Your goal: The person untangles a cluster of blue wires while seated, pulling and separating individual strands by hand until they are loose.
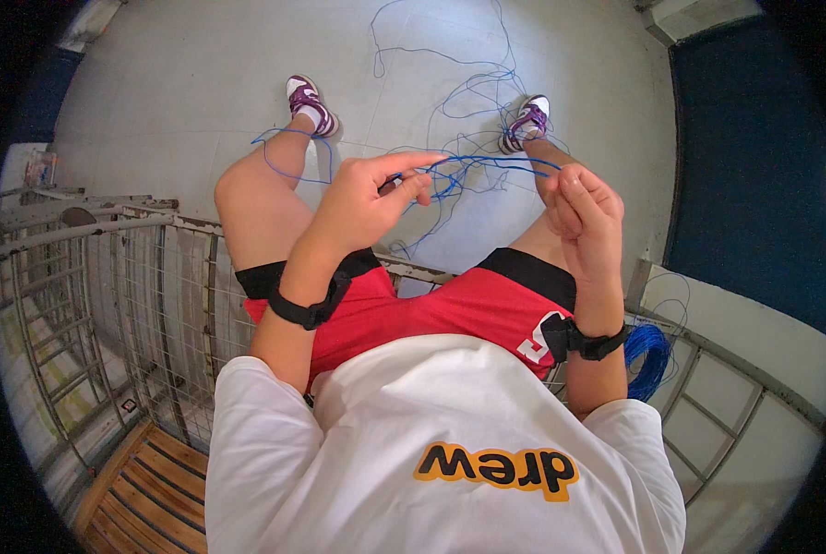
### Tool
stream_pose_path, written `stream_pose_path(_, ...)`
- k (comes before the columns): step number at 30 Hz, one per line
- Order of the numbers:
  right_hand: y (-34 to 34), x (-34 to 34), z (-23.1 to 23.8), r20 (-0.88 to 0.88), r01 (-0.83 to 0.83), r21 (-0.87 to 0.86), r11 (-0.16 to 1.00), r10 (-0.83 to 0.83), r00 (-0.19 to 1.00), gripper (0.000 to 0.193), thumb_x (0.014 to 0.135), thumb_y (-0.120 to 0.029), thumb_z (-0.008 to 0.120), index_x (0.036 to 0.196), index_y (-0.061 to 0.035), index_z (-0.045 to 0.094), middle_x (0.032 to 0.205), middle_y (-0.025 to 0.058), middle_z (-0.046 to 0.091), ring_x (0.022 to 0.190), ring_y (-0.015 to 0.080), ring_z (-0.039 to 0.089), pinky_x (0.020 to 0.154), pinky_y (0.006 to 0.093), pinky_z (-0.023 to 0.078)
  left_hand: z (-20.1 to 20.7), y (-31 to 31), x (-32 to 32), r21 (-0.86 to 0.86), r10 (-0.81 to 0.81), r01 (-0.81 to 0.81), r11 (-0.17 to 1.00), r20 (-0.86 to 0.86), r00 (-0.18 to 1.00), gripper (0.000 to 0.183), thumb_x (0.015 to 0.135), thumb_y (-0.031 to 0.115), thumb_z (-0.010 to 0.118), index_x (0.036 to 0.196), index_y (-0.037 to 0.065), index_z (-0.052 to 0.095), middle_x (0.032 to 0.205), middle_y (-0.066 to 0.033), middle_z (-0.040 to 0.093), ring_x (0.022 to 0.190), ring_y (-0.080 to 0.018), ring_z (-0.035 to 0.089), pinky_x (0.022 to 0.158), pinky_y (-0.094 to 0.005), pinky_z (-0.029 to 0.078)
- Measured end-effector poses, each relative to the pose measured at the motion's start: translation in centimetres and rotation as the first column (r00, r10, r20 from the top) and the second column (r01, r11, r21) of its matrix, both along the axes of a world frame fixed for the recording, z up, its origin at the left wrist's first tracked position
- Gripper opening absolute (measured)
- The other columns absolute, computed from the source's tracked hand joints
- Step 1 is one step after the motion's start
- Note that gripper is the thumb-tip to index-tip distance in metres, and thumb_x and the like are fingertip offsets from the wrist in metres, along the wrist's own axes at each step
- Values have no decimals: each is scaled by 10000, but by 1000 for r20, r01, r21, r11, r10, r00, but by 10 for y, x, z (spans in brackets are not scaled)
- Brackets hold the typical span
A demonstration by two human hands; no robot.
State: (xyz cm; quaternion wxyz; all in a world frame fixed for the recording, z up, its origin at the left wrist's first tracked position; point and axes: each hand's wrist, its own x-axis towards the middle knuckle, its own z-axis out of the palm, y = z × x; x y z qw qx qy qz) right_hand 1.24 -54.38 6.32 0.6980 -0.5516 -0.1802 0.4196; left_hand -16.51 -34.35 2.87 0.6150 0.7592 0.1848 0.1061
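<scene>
Several strands of thin blue wire (pixel 505 161) stretch between my two hands, above the floor between my knees. My left hand (pixel 369 196) is closed on the strands, with the index finger extended along them and the thumb bent. At the other end, my right hand (pixel 586 214) pinches the looped wire between thumb and fingers. Loose blue wire hangs below the strands and joins a tangle (pixel 473 100) on the floor beside my right shoe. One loose loop (pixel 288 171) crosses over my left shin. The exact grip inside each hand is partly hidden by the fingers.
A thick coil of blue wire (pixel 651 362) lies to my right, beside a metal frame (pixel 708 406). Metal wire-mesh racks (pixel 145 286) stand at the left, near a slatted wooden seat (pixel 155 485). A dark blue panel (pixel 754 175) covers the right side.
</scene>
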Motion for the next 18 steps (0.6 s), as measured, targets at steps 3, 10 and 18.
stream_pose_path(3,1,0,-2,-31,1,28,1000,0,1000,235,985,-188,507,905,10,605,515,-72,355,438,23,269,441,211,195,-1,-3,1,-39,-3,4,999,34,999,215,913,60,565,1089,2,673,739,-36,651,707,-88,593,650,-235,449)
stream_pose_path(10,0,11,-7,-29,52,23,998,-51,998,238,988,-202,506,907,2,599,501,-83,322,429,22,250,431,207,186,2,-6,-6,-300,-157,181,937,101,982,189,887,66,586,1021,-37,669,693,-50,646,619,-67,539,589,-213,406)
stream_pose_path(18,6,8,-12,-63,64,9,998,-64,996,227,987,-198,511,925,2,599,515,-86,324,430,21,254,419,205,178,16,-8,-12,-561,-260,316,765,180,949,210,914,115,585,1029,-53,638,696,-67,647,667,-97,598,654,-224,427)
